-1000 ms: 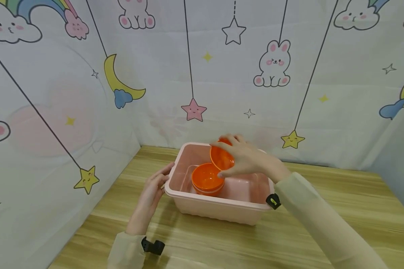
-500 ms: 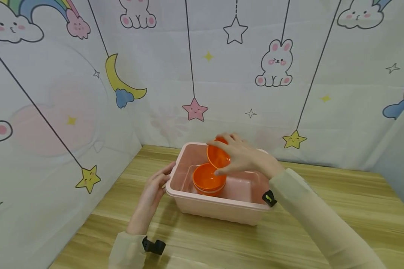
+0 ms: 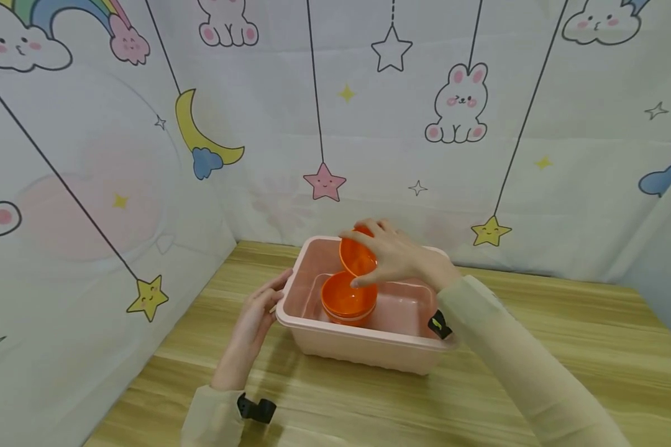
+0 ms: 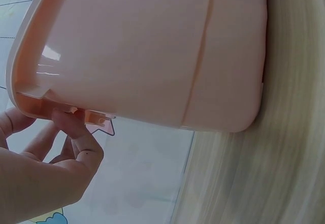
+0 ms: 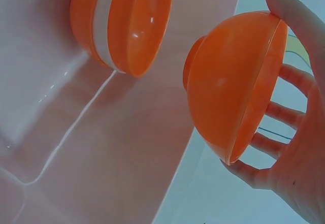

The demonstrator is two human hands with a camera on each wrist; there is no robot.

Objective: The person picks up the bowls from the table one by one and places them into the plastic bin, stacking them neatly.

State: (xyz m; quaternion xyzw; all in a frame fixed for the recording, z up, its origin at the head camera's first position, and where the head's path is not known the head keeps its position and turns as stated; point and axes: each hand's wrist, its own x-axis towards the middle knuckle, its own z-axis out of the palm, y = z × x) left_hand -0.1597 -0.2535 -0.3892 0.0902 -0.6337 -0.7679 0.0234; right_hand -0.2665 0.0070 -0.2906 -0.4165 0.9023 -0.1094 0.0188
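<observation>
A pink plastic storage bin (image 3: 363,351) stands on the table. My left hand (image 3: 251,316) grips the rim at its left end; in the left wrist view the fingers curl about the rim's corner beside a small clip. An orange bowl (image 5: 228,82) is in my right hand (image 3: 402,257), held by its rim between thumb and spread fingers. Over the bin it hangs tilted, its mouth facing the palm. Just below and left of it, nested orange bowls (image 3: 346,301) stand upright inside the bin, with a pale band showing between their rims.
The wood-grain table (image 3: 335,413) runs out beyond the bin on both sides. Close behind is a white curtain (image 3: 391,155) printed with rabbits, stars and clouds, and it also covers the left side. Each wrist wears a black strap (image 3: 257,410).
My right hand has carried the tilted bowl slightly left and up, farther over the nested bowls. The left hand stays on the bin's rim.
</observation>
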